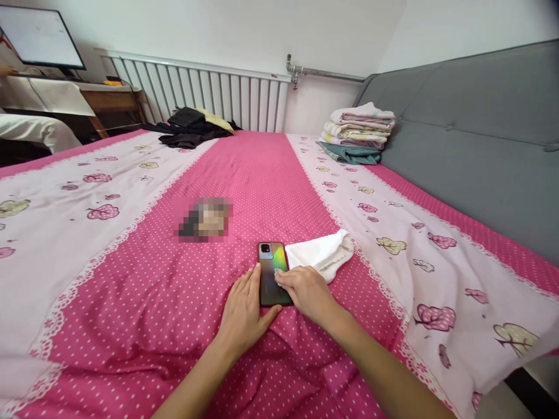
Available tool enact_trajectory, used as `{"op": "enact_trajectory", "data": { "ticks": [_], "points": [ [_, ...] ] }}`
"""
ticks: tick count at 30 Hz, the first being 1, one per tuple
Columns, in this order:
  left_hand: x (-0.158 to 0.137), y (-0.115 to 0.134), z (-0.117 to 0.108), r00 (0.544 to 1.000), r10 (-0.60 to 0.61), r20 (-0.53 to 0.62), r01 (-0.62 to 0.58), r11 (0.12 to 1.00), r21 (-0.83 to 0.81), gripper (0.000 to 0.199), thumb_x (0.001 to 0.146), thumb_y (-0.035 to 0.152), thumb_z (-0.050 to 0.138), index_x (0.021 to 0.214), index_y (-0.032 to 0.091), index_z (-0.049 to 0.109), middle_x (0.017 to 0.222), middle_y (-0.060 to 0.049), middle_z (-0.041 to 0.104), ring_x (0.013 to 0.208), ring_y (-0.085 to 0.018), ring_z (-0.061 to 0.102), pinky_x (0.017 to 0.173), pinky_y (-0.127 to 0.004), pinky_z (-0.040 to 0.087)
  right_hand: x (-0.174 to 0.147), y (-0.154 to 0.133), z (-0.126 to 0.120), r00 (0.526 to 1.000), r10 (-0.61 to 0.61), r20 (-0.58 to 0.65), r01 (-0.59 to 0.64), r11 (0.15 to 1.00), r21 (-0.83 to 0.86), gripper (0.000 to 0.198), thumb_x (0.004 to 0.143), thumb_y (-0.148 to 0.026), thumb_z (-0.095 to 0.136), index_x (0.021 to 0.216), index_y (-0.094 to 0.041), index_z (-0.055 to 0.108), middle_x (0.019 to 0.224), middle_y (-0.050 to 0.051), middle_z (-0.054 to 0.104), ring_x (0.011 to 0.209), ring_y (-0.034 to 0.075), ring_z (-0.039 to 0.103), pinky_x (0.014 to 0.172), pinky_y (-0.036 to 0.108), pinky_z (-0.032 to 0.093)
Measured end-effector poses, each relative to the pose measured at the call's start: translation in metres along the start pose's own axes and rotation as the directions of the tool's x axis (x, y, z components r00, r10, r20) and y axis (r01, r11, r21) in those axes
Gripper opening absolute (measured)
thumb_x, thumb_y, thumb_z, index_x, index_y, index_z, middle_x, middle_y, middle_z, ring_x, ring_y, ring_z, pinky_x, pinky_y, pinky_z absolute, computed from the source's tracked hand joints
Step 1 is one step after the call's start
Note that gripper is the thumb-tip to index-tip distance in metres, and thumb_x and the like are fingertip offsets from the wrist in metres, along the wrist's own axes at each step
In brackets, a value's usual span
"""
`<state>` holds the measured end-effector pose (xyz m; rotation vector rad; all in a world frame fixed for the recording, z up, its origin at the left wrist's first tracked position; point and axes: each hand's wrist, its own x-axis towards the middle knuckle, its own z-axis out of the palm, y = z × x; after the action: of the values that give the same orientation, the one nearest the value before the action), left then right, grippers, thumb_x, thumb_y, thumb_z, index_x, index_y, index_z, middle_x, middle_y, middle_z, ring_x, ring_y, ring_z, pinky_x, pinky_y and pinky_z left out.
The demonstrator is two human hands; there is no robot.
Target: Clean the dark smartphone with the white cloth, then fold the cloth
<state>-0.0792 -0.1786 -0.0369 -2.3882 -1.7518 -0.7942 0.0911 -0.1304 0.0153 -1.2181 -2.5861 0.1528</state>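
Note:
A smartphone [271, 291] lies back side up on the pink dotted bedspread, its dark back shining green and yellow under the camera block. Along its left edge my left hand [244, 308] rests flat with fingers stretched, the thumb spread to the lower edge. My right hand [308, 289] reaches over the phone's right side. Its fingers pinch a small whitish wad [278, 276], perhaps tissue, against the phone's back; its exact kind cannot be made out. Right behind that hand, a white cloth [321, 251] lies partly folded beside the phone.
A pixelated patch [205, 220] hides something left of the phone. Dark clothes [190, 129] lie at the bed's far edge. A folded stack of clothes [360, 131] sits by the grey headboard [458, 110]. Behind are a radiator [209, 87], a monitor [41, 38] and a seated person's leg [39, 131].

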Motion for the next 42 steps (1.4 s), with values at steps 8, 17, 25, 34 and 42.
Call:
{"op": "enact_trajectory", "data": {
  "ticks": [8,17,25,34,42],
  "points": [
    [-0.002,-0.003,0.002,1.0,0.014,-0.022,-0.014,1.0,0.01,0.081,0.08,0.049,0.051,0.141,0.01,0.014,0.134,-0.021,0.045,0.12,-0.03,0.046,0.098,-0.046,0.039,0.002,-0.001,0.001,1.0,-0.003,0.004,0.003,1.0,0.01,0.026,0.092,-0.021,0.043,0.096,-0.024,0.069,0.087,0.005,0.071,0.084,0.014,0.064,0.077,0.023,0.042],
    [-0.003,-0.005,0.005,1.0,0.0,-0.026,0.0,1.0,0.006,0.082,0.08,0.051,0.049,0.142,0.012,0.012,0.136,-0.019,0.044,0.12,-0.03,0.047,0.097,-0.046,0.039,0.002,0.002,0.007,1.0,-0.004,-0.008,0.005,0.999,0.032,0.028,0.093,-0.022,0.042,0.097,-0.024,0.069,0.089,0.005,0.071,0.086,0.015,0.063,0.078,0.024,0.041],
    [-0.002,-0.005,0.005,1.0,0.01,-0.029,-0.01,1.0,0.018,0.083,0.08,0.051,0.049,0.142,0.011,0.01,0.135,-0.019,0.045,0.12,-0.03,0.047,0.098,-0.045,0.038,0.001,0.002,0.008,1.0,-0.006,-0.014,0.006,0.999,0.033,0.028,0.093,-0.023,0.041,0.097,-0.023,0.069,0.088,0.005,0.071,0.084,0.015,0.063,0.078,0.024,0.041],
    [-0.003,-0.005,0.005,0.999,0.01,-0.034,-0.01,1.0,0.012,0.082,0.081,0.052,0.048,0.143,0.012,0.012,0.135,-0.019,0.045,0.12,-0.03,0.047,0.097,-0.046,0.039,0.001,0.002,0.007,1.0,-0.007,-0.012,0.007,0.999,0.036,0.029,0.093,-0.022,0.04,0.097,-0.024,0.069,0.088,0.005,0.071,0.085,0.015,0.063,0.077,0.024,0.041],
    [-0.002,-0.004,0.003,1.0,0.01,-0.023,-0.009,1.0,0.026,0.083,0.081,0.051,0.048,0.143,0.012,0.008,0.135,-0.019,0.044,0.12,-0.03,0.047,0.097,-0.046,0.038,0.001,0.002,0.009,1.0,-0.007,-0.019,0.008,1.0,0.019,0.027,0.093,-0.024,0.041,0.1,-0.024,0.068,0.089,0.005,0.071,0.084,0.015,0.063,0.077,0.024,0.041]
  ]
}}
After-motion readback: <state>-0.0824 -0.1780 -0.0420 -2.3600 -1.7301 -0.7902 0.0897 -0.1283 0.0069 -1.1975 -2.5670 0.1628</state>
